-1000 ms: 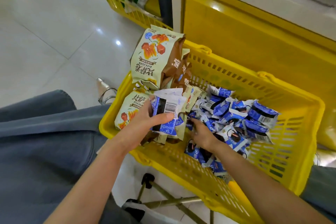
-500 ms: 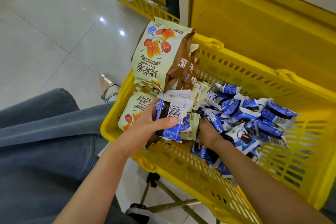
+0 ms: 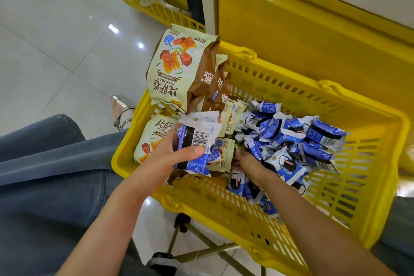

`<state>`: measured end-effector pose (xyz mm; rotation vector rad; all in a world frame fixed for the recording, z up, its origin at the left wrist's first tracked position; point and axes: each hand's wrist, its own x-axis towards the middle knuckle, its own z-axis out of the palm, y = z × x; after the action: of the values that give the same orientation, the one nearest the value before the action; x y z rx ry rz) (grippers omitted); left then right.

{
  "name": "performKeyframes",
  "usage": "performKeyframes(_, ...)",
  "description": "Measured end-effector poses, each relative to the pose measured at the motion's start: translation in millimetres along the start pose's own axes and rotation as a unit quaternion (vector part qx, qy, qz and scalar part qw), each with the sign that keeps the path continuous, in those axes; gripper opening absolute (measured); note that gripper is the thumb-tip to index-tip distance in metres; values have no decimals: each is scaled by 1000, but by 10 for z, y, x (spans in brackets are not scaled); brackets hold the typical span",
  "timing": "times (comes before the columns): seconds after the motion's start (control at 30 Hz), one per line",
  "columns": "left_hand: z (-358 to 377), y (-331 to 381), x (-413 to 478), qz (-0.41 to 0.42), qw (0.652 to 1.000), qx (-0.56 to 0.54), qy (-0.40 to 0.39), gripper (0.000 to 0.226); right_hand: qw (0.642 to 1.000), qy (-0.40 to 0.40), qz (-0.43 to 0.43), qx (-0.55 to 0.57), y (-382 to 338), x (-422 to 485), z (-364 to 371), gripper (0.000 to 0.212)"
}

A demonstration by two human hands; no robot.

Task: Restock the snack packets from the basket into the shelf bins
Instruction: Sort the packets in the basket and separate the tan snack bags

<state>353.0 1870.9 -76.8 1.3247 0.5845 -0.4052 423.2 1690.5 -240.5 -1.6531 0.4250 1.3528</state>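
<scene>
A yellow slatted basket (image 3: 369, 177) holds a heap of small blue-and-white snack packets (image 3: 291, 141) on its right side and large cream-and-brown snack bags (image 3: 179, 69) standing at its left end. My left hand (image 3: 165, 159) grips a small stack of blue-and-white packets (image 3: 197, 141) above the basket's near left corner, thumb across the front. My right hand (image 3: 248, 163) reaches down into the loose packets, its fingertips buried among them so its hold is hidden.
A yellow shelf base panel (image 3: 313, 36) rises just behind the basket. A second yellow basket (image 3: 143, 0) with green goods sits on the tiled floor at the back left. My denim-clad leg (image 3: 44, 186) is at the left, and a folding metal stand (image 3: 201, 251) supports the basket.
My right hand has pushed slightly further left and deeper among the loose packets. My left hand keeps the same stack. The view has shifted a little.
</scene>
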Motion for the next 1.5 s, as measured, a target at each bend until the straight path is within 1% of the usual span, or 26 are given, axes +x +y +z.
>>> performKeyframes(0.07, 6, 3, -8, 0, 1000, 0, 1, 67, 999, -22, -2, 48, -36, -54, 27, 45)
performKeyframes(0.17, 24, -7, -13, 1, 1000, 5, 9, 69, 1000, -19, -3, 19, -21, -92, 75, 37)
performKeyframes(0.23, 42, -8, -9, 3, 1000, 10, 10, 69, 998, -33, -5, 53, 17, -124, 86, 36)
performKeyframes(0.3, 43, -7, -8, 3, 1000, 15, 9, 68, 993, -61, 8, 100, 66, -145, 82, 44)
performKeyframes(0.37, 30, -11, -12, 1, 1000, 17, 12, 67, 991, -83, 13, 104, 126, -139, 80, 56)
performKeyframes(0.4, 25, -14, -11, 2, 1000, 18, 12, 67, 991, -89, 14, 98, 145, -137, 82, 56)
performKeyframes(0.5, 49, -16, -1, 6, 1000, 25, 12, 68, 990, -94, 22, 98, 167, -150, 54, 51)
performKeyframes(0.6, 99, -20, 0, 8, 999, 26, 16, 66, 992, -96, 13, 84, 156, -225, 24, 41)
performKeyframes(0.7, 163, -11, -23, 13, 999, 35, 11, 55, 998, -39, -27, 49, 158, -349, -1, 35)
performKeyframes(0.77, 221, -4, -39, 14, 999, 37, 10, 53, 996, 17, -78, -31, 151, -450, -97, 31)
performKeyframes(0.87, 332, -45, -26, 0, 999, 45, 11, 56, 978, 77, -148, -125, 111, -677, -327, 24)
performKeyframes(0.9, 378, -72, -12, -4, 998, 58, 11, 62, 971, 87, -172, -140, 92, -777, -405, 21)
performKeyframes(1.0, 565, -212, 93, -36, 992, 123, -18, 98, 941, 127, -229, -213, 72, -1049, -638, 18)
performKeyframes(1.07, 737, -336, 204, -57, 983, 164, -55, 106, 918, 160, -233, -276, 102, -1172, -781, 17)
performKeyframes(1.13, 927, -483, 338, -72, 971, 212, -80, 104, 908, 184, -204, -315, 165, -1247, -902, 8)
performKeyframes(1.2, 1109, -632, 446, -90, 953, 271, -98, 109, 912, 190, -160, -326, 231, -1283, -980, 4)
performKeyframes(1.23, 1184, -698, 485, -94, 944, 298, -106, 110, 914, 190, -141, -330, 252, -1307, -997, 5)
performKeyframes(1.27, 1249, -762, 523, -95, 937, 316, -117, 108, 908, 191, -130, -348, 266, -1326, -1007, 10)
performKeyframes(1.3, 1308, -816, 550, -93, 930, 332, -127, 106, 891, 195, -122, -391, 270, -1344, -1018, 17)
performKeyframes(1.33, 1355, -870, 569, -85, 919, 360, -134, 102, 858, 205, -115, -456, 262, -1358, -1025, 25)
performKeyframes(1.37, 1387, -914, 584, -70, 898, 410, -142, 98, 813, 219, -111, -528, 247, -1375, -1020, 34)
performKeyframes(1.4, 1404, -946, 592, -50, 866, 474, -152, 93, 770, 235, -121, -580, 232, -1382, -1015, 41)
performKeyframes(1.43, 1407, -965, 600, -33, 829, 533, -164, 90, 745, 248, -140, -603, 216, -1375, -1014, 47)
performKeyframes(1.47, 1396, -974, 614, -21, 798, 575, -182, 86, 738, 258, -163, -602, 194, -1351, -1010, 50)
performKeyframes(1.5, 1371, -973, 637, -16, 782, 591, -198, 82, 740, 267, -191, -587, 160, -1329, -1005, 50)
